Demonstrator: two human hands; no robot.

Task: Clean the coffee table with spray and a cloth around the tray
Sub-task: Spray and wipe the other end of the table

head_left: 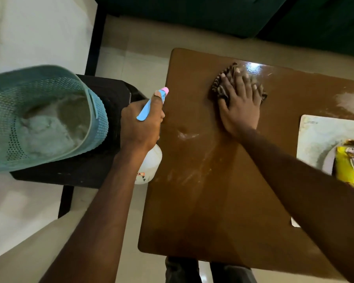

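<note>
A small red-edged label is seen low on the white spray bottle (149, 162) and dark print on the yellow packet (347, 166) lying on the tray (315, 135) at the right, but neither can be read. The bottle is gripped round its neck by the curled left hand (140, 123) just beside the left edge of the coffee table (202, 211). The dark patterned cloth (218, 84) is pressed onto the far part of the table beneath the straight, spread fingers (229, 82) of the right hand (240, 107), its edges showing beyond the fingertips.
</note>
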